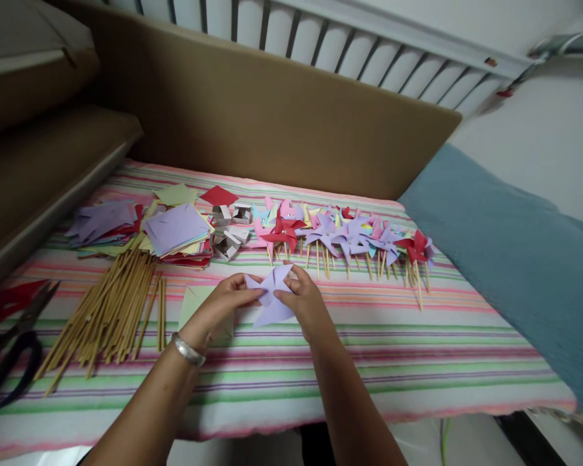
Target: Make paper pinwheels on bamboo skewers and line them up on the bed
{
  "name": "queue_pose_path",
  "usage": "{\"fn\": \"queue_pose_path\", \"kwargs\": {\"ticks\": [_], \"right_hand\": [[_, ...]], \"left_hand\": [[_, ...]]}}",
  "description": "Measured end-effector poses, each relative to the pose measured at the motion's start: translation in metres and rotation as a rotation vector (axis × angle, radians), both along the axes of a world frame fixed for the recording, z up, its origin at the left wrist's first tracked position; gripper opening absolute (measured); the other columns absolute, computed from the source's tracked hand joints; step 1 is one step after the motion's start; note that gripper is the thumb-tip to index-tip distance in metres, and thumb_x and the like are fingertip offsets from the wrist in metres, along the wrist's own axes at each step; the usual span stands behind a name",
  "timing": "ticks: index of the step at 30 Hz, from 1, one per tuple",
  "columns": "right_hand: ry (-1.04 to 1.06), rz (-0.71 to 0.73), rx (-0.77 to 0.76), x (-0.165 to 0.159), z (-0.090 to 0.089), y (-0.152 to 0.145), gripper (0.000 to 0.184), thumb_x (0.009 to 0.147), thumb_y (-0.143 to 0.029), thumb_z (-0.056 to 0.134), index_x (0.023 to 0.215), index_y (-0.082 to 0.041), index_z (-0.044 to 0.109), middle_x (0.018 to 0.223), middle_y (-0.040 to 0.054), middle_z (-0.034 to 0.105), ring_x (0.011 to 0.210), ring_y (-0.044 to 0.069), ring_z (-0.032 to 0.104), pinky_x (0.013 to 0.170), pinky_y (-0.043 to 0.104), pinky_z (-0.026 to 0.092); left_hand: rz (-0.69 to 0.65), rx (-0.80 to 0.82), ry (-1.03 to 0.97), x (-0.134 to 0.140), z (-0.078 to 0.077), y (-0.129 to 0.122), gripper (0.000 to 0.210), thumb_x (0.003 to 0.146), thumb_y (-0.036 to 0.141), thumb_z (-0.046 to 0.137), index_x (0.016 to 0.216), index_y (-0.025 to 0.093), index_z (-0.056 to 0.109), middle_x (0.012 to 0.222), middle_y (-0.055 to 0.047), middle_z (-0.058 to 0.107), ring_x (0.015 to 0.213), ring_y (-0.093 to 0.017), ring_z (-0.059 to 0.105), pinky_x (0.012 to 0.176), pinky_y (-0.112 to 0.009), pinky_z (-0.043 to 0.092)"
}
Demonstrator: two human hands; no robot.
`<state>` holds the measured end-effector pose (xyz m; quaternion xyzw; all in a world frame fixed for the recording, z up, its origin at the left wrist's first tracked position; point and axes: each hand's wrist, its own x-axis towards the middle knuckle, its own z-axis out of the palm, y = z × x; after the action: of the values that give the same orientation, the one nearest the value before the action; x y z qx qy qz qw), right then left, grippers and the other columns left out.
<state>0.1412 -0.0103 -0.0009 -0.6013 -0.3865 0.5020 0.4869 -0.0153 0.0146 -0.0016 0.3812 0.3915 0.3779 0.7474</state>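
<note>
The purple paper is being held over the bench, roughly midway between front and back edges, its sides being pinched by the left hand and right hand. It is being judged light, flexible and easily creased; gentle fingertip pressure at its folds is being favoured.

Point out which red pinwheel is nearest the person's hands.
The leftmost red pinwheel, just beyond the lavender paper that the left hand and right hand hold; the other red pinwheels sit farther right.
</note>
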Motion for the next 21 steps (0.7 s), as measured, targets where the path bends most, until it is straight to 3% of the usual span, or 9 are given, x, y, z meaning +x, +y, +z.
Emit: {"fn": "queue_pose_path", "kwargs": {"ticks": [6, 12, 15, 18, 21], "right_hand": [[0.189, -0.090, 0.088, -0.016, -0.003, -0.001, 0.064, 0.060, -0.019, 0.066, 0.120, -0.024, 0.044, 0.075, -0.0033, 0.063, 0.065, 0.015, 0.060, 0.060, 0.025, 0.047], [0.254, -0.089, 0.085, -0.027, 0.003, -0.003, 0.042, 0.060, -0.019, 0.066, 0.099, -0.023, 0.052, 0.072, -0.0032, 0.063, 0.063, 0.014, 0.061, 0.057, 0.024, 0.048], [0.275, -0.063, 0.101, -0.028, 0.003, -0.003, 0.041, 0.060, -0.019, 0.065, 0.099, -0.023, 0.052, 0.071, -0.0038, 0.062, 0.061, 0.014, 0.061, 0.057, 0.024, 0.048], [0.218, -0.042, 0.064, -0.027, 0.001, -0.001, 0.049, 0.062, -0.021, 0.065, 0.108, -0.022, 0.049, 0.070, -0.0038, 0.061, 0.060, 0.014, 0.060, 0.058, 0.025, 0.048], [-0.015, -0.066, 0.082, -0.027, -0.002, -0.002, 0.056, 0.067, -0.025, 0.064, 0.119, -0.020, 0.045, 0.071, -0.0022, 0.062, 0.064, 0.016, 0.060, 0.062, 0.028, 0.048]], "left_hand": [[0.110, -0.058, -0.120, 0.020, -0.012, -0.011, 0.025, 0.060, 0.024, 0.074, 0.081, 0.012, 0.070, 0.072, -0.006, 0.071, 0.065, -0.014, 0.061, 0.068, -0.026, 0.045], [0.185, -0.080, -0.126, 0.019, -0.014, -0.010, 0.019, 0.061, 0.022, 0.072, 0.077, 0.013, 0.070, 0.067, -0.004, 0.071, 0.059, -0.013, 0.061, 0.061, -0.024, 0.045], [0.206, -0.084, -0.111, 0.017, -0.012, -0.009, 0.020, 0.059, 0.021, 0.072, 0.077, 0.012, 0.070, 0.066, -0.004, 0.070, 0.057, -0.014, 0.061, 0.060, -0.025, 0.046], [0.242, -0.110, -0.072, 0.014, -0.008, -0.006, 0.017, 0.055, 0.019, 0.073, 0.070, 0.012, 0.069, 0.059, -0.002, 0.068, 0.051, -0.013, 0.058, 0.055, -0.024, 0.044], [0.292, -0.139, -0.012, 0.004, -0.005, 0.001, 0.015, 0.052, 0.018, 0.073, 0.063, 0.011, 0.066, 0.053, -0.002, 0.065, 0.045, -0.012, 0.055, 0.051, -0.024, 0.042]]}}
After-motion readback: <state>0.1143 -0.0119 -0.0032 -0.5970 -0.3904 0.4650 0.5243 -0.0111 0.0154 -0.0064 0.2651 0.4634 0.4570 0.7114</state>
